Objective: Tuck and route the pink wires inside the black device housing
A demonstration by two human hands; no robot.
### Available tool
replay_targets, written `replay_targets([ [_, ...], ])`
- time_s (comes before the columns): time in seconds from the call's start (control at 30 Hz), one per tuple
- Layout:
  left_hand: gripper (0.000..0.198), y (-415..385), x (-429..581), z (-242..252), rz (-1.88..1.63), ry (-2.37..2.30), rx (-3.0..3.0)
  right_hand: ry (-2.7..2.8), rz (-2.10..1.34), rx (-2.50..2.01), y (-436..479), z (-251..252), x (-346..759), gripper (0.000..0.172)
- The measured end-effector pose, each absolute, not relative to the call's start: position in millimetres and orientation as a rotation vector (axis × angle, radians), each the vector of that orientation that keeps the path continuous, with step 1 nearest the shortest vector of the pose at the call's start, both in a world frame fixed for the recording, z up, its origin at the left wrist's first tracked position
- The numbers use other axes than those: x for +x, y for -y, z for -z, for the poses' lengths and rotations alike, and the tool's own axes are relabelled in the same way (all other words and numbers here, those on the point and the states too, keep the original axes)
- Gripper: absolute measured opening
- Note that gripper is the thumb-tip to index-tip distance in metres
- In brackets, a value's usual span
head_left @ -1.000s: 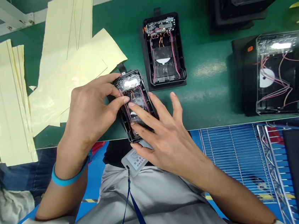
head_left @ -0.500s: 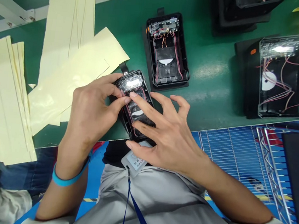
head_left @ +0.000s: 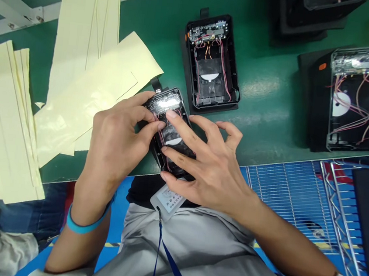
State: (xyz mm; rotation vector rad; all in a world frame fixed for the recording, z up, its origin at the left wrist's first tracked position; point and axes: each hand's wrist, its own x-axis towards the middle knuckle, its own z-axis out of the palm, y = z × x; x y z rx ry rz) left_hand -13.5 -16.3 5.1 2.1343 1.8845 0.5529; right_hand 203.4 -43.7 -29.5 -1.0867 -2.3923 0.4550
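Note:
A black plastic housing (head_left: 175, 133) lies open at the near edge of the green bench, tilted a little to the left. Inside it are a circuit board (head_left: 164, 104), thin red wires and a half-hidden white disc. My left hand (head_left: 119, 131) is at its left side, thumb and forefinger pinched together over the wires by the left wall; what sits between the tips is too small to tell surely. Across the right side my right hand (head_left: 205, 157) lies with fingers spread, its tips touching the inside and near end of the housing.
A similar open housing (head_left: 209, 86) lies just beyond. Another with loose wires (head_left: 353, 125) sits on the right, near stacked black housings (head_left: 309, 19). Yellow sheets (head_left: 76, 69) cover the left of the green bench (head_left: 257, 137). A wire rack (head_left: 284, 188) stands below the near edge.
The view has shifted slightly, so the bench items sit a little further right. Both hands keep nearly the same pose on the housing.

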Motion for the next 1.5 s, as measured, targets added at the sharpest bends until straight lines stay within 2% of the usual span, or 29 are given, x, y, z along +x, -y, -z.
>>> replay_targets([
  [0.73, 0.007, 15, -16, -8, -0.538, -1.88, 2.12, 2.527, -0.524, -1.047, 23, 24, 203, 0.031],
  [1.0, 0.008, 14, -16, -9, -0.523, -1.899, 2.11, 2.455, -0.524, -0.997, 21, 23, 208, 0.024],
  [1.17, 0.008, 13, -15, -10, -0.492, -1.918, 2.108, 2.487, -0.547, -0.996, 23, 24, 207, 0.031],
  [1.5, 0.007, 12, -17, -14, -0.459, -1.879, 2.051, 2.492, -0.543, -0.971, 23, 26, 207, 0.032],
])
